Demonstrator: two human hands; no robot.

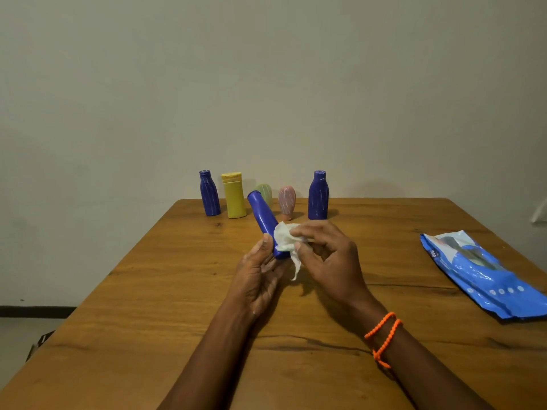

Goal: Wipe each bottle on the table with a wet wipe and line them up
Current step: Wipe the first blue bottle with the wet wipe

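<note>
The table is wood with a smooth, faintly shiny finish and dark grain lines. The blue bottle looks like smooth plastic, as do the yellow bottle and the rest. The wipe is soft, crumpled white cloth (or paper). The wipes pack is glossy, crinkled plastic film.

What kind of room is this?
Probably a room in a home: a plain wooden table against a bare wall, with lotion-type bottles and a pack of wet wipes on it.
</note>
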